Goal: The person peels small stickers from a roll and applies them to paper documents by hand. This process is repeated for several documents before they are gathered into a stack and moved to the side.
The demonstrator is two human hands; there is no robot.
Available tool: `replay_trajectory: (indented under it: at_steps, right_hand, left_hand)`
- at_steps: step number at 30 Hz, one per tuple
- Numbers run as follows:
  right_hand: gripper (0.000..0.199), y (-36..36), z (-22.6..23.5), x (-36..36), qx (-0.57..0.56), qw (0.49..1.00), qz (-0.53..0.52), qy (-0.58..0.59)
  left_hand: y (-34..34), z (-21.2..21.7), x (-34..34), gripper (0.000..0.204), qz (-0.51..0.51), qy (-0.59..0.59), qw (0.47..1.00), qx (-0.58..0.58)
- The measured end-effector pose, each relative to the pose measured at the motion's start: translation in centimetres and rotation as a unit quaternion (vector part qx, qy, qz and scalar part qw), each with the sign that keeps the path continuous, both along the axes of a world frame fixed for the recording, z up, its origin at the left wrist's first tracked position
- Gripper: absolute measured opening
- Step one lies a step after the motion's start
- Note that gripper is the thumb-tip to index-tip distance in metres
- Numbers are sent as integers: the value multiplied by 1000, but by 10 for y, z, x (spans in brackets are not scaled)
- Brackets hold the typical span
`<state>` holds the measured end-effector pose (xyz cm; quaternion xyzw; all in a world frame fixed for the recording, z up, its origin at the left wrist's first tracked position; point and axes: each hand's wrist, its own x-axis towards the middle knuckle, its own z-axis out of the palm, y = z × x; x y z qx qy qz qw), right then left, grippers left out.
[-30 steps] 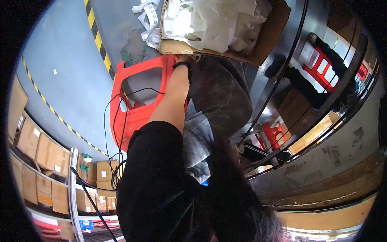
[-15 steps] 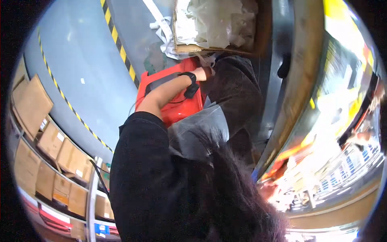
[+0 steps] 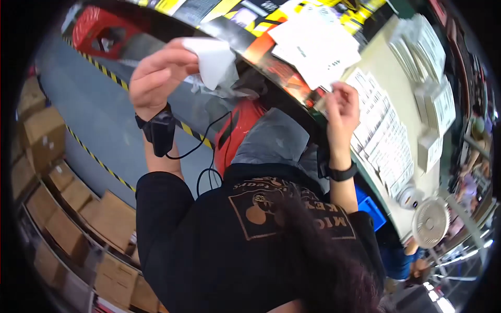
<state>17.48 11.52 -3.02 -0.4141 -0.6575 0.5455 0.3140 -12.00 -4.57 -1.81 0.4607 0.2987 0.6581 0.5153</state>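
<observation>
My left hand [image 3: 160, 78] is raised over the aisle at the table's edge, with a limp white slip of paper [image 3: 213, 61] pinched between thumb and fingers. Beside the table edge, my right hand [image 3: 344, 109] has its fingers loosely curled and the thumb apart; nothing shows between them. Its fingertips are close to the lower corner of some white printed sheets [image 3: 315, 49], which lie over black-and-yellow packages [image 3: 250, 15]. A small dark-and-red thing [image 3: 315, 97] lies just left of that hand, too blurred to name.
Rows of printed white sheets [image 3: 383, 138] cover the table's right part, with stacked white packs [image 3: 436, 107] behind. A small fan [image 3: 430, 223] stands at the near right. A red seat [image 3: 240, 128] is under me; cardboard boxes [image 3: 112, 216] line the left side. A cable hangs from my left wrist device.
My view has swung from the floor carton up to the table. My left hand has risen from beside my knee and now holds a white slip. My right hand has come into view.
</observation>
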Motion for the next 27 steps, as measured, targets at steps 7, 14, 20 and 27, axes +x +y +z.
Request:
replay_trajectory:
  at_steps: [7, 14, 20, 27]
  right_hand:
    - [43, -17, 29, -18, 163, 985, 64, 2]
    - [38, -9, 32, -27, 25, 953, 302, 24]
    - [35, -10, 38, -15, -141, 958, 242, 61]
    - [28, -28, 35, -36, -156, 956, 234, 80]
  left_hand:
    - [81, 109, 52, 55, -155, -86, 967, 183]
    - [95, 113, 66, 61, -95, -9, 988, 121]
    - [58, 83, 53, 56, 80, 119, 990, -17]
    - [7, 21, 88, 29, 99, 231, 943, -219]
